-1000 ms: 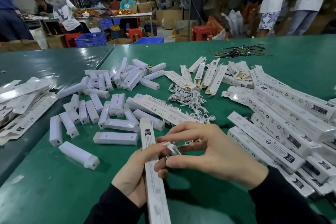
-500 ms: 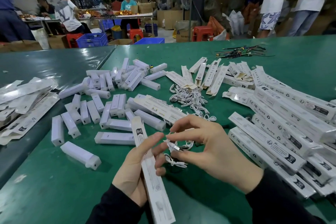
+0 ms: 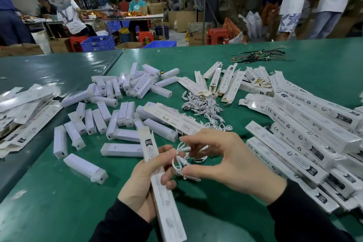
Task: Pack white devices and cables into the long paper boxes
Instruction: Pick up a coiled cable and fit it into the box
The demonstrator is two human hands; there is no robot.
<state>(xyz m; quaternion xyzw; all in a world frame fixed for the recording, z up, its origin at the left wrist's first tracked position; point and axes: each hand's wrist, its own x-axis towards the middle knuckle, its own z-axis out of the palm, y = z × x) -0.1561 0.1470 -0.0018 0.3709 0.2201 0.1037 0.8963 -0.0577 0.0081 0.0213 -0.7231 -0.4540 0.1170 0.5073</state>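
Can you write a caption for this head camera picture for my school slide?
Left hand holds a long paper box while the right hand pinches a coiled white cable above the green table.

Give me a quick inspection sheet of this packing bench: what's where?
Surface: green table, shiny covering.
Job's things: loose white devices centre-left; filled long boxes stacked right; open boxes behind.
Clutter: flat box sleeves far left.
Hands: left hand grips a long box; right hand pinches a white cable.
Cables: white cable pile centre; dark cable ties far back.
Surroundings: seated workers, cartons, blue crates, red stools.
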